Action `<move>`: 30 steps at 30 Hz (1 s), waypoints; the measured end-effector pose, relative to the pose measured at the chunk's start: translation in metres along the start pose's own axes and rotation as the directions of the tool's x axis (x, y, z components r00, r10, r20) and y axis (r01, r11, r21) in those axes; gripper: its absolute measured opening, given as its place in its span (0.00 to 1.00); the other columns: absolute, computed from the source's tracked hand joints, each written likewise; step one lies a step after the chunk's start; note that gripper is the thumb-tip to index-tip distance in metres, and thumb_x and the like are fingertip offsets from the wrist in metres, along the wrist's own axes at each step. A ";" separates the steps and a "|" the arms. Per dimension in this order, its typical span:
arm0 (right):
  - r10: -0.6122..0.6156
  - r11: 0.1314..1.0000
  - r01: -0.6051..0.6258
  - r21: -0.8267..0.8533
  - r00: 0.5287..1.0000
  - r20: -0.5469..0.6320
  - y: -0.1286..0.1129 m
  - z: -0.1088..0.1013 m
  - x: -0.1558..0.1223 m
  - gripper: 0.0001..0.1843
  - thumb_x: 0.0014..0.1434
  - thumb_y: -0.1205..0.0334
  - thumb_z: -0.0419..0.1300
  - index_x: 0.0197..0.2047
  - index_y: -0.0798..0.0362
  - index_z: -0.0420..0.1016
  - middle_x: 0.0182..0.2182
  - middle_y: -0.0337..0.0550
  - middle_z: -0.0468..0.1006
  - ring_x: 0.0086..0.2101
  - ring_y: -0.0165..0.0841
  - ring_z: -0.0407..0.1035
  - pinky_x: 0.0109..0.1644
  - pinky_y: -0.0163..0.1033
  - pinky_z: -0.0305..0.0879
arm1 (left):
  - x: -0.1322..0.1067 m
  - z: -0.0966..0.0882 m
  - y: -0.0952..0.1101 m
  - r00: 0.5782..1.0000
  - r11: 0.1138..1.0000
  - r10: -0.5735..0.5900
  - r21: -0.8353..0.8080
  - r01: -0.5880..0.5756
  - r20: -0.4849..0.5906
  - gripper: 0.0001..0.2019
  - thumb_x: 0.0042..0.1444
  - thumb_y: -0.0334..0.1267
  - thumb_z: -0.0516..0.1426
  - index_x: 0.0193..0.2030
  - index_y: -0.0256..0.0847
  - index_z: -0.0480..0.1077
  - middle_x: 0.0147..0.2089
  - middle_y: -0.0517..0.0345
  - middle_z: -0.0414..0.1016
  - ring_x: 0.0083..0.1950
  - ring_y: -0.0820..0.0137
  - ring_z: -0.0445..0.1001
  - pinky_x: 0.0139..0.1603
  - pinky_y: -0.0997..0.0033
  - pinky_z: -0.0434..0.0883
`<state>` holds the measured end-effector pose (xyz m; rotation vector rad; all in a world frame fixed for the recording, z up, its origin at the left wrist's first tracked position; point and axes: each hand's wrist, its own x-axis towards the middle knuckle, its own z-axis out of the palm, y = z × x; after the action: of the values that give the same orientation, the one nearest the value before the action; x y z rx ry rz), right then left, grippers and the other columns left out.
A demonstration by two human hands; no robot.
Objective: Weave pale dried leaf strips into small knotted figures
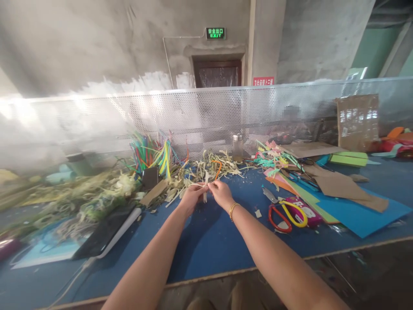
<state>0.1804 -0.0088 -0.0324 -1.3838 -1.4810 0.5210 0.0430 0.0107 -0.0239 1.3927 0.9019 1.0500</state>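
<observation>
Close together over the blue tabletop [213, 249], both my hands pinch pale, flat strips [205, 177] that cross one another; whether they are paper or dried leaf I cannot make out. My left hand [192, 196] grips them from the left with its fingers closed. Opposite it, my right hand [221, 193], below a gold bracelet [232, 211], is closed on the same strips. An orange strip [219, 168] curls up just behind the right hand. Beyond the hands lies a loose heap of pale, dry strips [229, 165].
Scissors [292, 215] with red and yellow handles lie at the right, by coloured paper [358, 215] and brown cardboard [348, 185]. Left are a dark tablet [108, 230], a phone [150, 177] and tangled fibres [100, 206]. A glass bottle [238, 148] stands before the perforated screen [206, 112].
</observation>
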 end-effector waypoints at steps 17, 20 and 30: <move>-0.109 0.951 0.144 -0.275 0.984 0.138 -0.007 0.018 0.001 0.14 0.62 0.65 0.51 0.28 0.52 0.75 0.30 0.42 0.79 0.33 0.30 0.69 0.35 0.32 0.54 | 0.019 -0.017 -0.012 0.949 0.949 0.196 0.292 -0.120 -0.247 0.10 0.46 0.44 0.58 0.27 0.39 0.71 0.23 0.60 0.69 0.27 0.71 0.63 0.29 0.72 0.59; -0.109 0.956 0.140 -0.258 0.985 0.132 -0.003 0.017 0.000 0.15 0.62 0.65 0.51 0.28 0.52 0.75 0.29 0.42 0.79 0.33 0.30 0.70 0.35 0.32 0.55 | 0.018 -0.019 -0.009 0.973 0.966 0.159 0.228 -0.119 -0.164 0.13 0.44 0.47 0.60 0.30 0.38 0.72 0.20 0.63 0.65 0.23 0.74 0.60 0.26 0.73 0.56; -0.039 0.966 0.039 -0.257 0.999 0.006 0.008 0.008 0.001 0.14 0.61 0.64 0.51 0.28 0.52 0.75 0.27 0.42 0.78 0.30 0.30 0.70 0.33 0.32 0.55 | 0.012 -0.015 -0.008 0.998 0.998 0.056 0.009 -0.056 -0.022 0.22 0.41 0.48 0.64 0.41 0.37 0.73 0.32 0.54 0.77 0.27 0.72 0.69 0.27 0.74 0.58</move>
<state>0.1781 -0.0037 -0.0423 -1.5502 -1.6170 0.3116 0.0330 0.0275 -0.0305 1.4230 0.8886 1.1074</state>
